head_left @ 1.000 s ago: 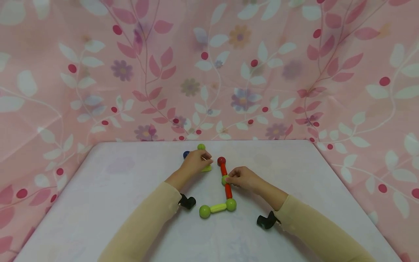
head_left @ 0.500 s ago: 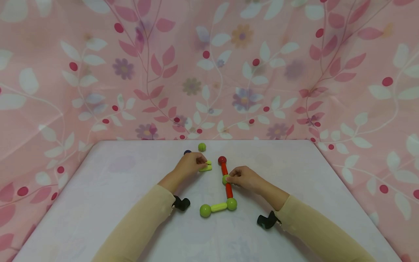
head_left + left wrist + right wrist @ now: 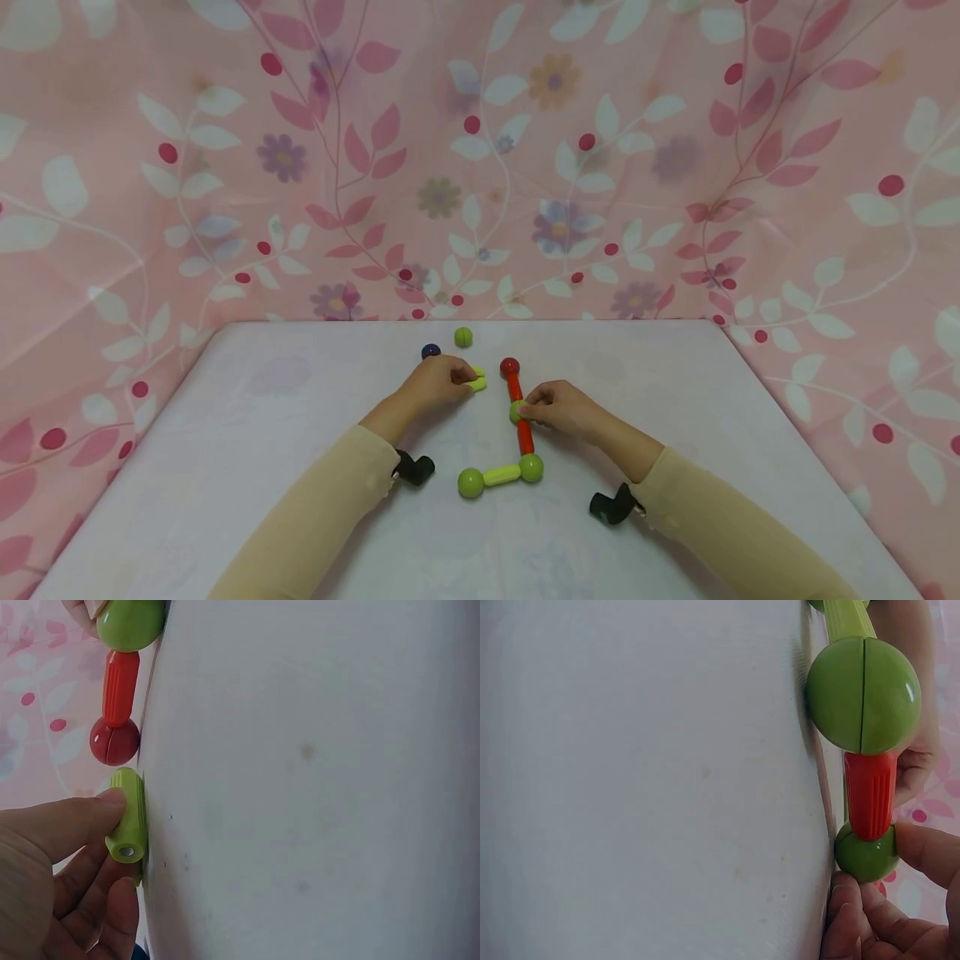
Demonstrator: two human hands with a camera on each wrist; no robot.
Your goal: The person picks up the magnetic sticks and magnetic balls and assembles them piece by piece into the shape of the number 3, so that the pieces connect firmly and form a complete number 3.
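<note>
My left hand point(image 3: 437, 385) pinches a light green rod point(image 3: 129, 814) between thumb and fingers, low over the table. A second light green rod lies right beside it, partly hidden by the fingers. To its right runs a joined chain: a red ball point(image 3: 510, 367), a red rod point(image 3: 513, 387), a green ball point(image 3: 866, 853), another red rod point(image 3: 871, 795), a corner green ball point(image 3: 532, 468), a light green rod point(image 3: 502, 476) and an end green ball point(image 3: 471, 482). My right hand point(image 3: 564, 408) grips the chain's middle green ball with thumb and fingers.
A loose light green ball point(image 3: 463, 337) lies near the table's far edge. Just behind my left hand sits a dark blue ball point(image 3: 431, 352). The white table point(image 3: 300, 500) meets a pink floral cloth point(image 3: 480, 167) at the back.
My left hand has shifted a little left and back toward me, uncovering more of the loose green ball and the rods. The right hand keeps its grip, and the chain stays in place.
</note>
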